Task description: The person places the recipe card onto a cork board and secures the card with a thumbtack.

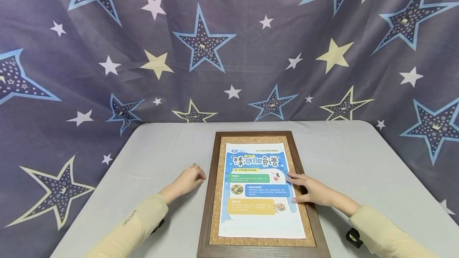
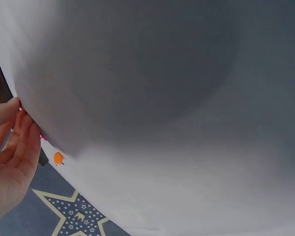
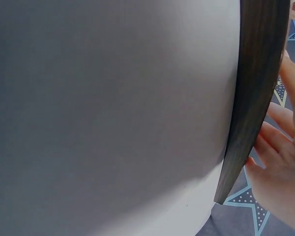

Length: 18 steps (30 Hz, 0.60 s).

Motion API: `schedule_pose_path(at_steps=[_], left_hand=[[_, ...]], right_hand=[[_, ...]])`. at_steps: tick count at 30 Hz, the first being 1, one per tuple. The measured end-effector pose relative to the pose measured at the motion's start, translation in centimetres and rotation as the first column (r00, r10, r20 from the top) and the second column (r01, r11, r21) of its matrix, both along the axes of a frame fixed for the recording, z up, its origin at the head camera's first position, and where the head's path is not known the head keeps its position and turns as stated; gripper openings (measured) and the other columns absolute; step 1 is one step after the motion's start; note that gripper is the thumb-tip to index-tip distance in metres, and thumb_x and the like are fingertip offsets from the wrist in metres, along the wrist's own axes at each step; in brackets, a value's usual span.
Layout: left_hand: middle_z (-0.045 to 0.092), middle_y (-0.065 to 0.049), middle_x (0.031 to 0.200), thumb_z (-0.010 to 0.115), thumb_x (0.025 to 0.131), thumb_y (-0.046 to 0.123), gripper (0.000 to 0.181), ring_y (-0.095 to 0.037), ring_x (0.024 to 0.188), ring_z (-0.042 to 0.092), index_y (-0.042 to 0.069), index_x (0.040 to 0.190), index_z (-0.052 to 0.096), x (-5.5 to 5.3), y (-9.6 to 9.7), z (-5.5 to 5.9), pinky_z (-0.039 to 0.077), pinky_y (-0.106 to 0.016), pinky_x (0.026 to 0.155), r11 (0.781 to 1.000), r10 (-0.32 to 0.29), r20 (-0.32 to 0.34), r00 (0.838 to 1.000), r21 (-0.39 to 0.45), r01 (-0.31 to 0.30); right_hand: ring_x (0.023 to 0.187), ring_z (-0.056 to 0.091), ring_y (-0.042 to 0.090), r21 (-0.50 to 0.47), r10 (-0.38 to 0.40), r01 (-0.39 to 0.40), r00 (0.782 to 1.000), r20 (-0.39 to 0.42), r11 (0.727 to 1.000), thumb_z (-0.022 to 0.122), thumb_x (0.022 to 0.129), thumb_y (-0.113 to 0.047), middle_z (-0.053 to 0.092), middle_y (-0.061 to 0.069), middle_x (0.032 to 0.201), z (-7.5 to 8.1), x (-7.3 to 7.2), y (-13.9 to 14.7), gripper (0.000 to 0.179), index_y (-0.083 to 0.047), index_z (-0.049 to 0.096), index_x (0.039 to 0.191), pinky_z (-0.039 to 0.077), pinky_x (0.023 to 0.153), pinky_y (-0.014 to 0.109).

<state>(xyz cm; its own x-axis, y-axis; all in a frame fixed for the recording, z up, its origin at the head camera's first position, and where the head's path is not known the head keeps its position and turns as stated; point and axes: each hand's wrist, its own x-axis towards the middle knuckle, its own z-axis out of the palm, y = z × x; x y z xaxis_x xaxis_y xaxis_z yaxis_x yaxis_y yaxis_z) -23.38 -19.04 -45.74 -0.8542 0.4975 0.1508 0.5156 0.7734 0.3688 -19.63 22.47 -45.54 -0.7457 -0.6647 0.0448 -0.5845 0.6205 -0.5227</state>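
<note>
A sheet of paper [image 1: 261, 226] printed with blue, green and yellow blocks lies on a cork board [image 1: 214, 210] in a dark wooden frame [image 1: 206, 210]. My right hand [image 1: 311, 189] rests with spread, relaxed fingers over the frame's right side, fingertips touching the paper's right edge. To the left of the frame, my left hand [image 1: 186, 181] is low over the table; its thumb and forefinger pinch something small and reddish, mostly hidden. Close to its fingers lie a small orange piece [image 2: 58, 158] and a small pink piece [image 2: 43, 136], partly covered; their kind is unclear.
The board lies on a table with a light grey cover [image 1: 161, 140]. Behind it hangs a purple-grey curtain [image 1: 229, 19] with stars. A dark strap [image 1: 354, 237] is on the right wrist, below the beige sleeve [image 1: 380, 226].
</note>
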Motion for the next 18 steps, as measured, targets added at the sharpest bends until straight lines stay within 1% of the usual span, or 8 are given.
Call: schedule_pose_path(at_steps=[6,11,18], left_hand=[[0.057,-0.001,0.072,0.062,0.075,-0.004,0.007,-0.014,0.068,0.055,0.003,0.074,0.064,-0.21,-0.1,-0.25,0.048,-0.028,0.067,1.0,-0.001,-0.008,1.0,0.009,0.001],[0.058,-0.001,0.071,0.062,0.078,-0.001,0.005,-0.013,0.067,0.055,0.003,0.074,0.064,-0.42,-0.23,-0.46,0.048,-0.03,0.067,1.0,-0.013,-0.032,0.999,0.025,0.013],[0.062,0.0,0.071,0.062,0.079,0.002,0.005,-0.013,0.068,0.056,0.004,0.074,0.064,-0.58,-0.27,-0.43,0.047,-0.037,0.077,0.999,-0.001,-0.022,1.0,0.053,0.002]], right_hand=[[0.119,0.033,0.045,0.001,0.005,-0.005,1.0,0.002,1.0,0.063,0.078,-0.04,0.033,0.026,0.134,-0.09,-0.04,0.03,0.069,0.007,0.044,0.125,0.033,0.09,0.054],[0.119,0.032,0.046,-0.009,0.004,-0.004,1.0,0.009,1.0,0.063,0.078,-0.039,0.033,0.026,0.135,-0.07,-0.09,0.02,0.069,0.006,0.044,0.126,0.033,0.09,0.055],[0.119,0.032,0.045,-0.003,0.007,-0.007,1.0,0.007,1.0,0.063,0.078,-0.039,0.033,0.026,0.135,-0.07,-0.09,0.06,0.069,0.006,0.044,0.126,0.033,0.09,0.055]])
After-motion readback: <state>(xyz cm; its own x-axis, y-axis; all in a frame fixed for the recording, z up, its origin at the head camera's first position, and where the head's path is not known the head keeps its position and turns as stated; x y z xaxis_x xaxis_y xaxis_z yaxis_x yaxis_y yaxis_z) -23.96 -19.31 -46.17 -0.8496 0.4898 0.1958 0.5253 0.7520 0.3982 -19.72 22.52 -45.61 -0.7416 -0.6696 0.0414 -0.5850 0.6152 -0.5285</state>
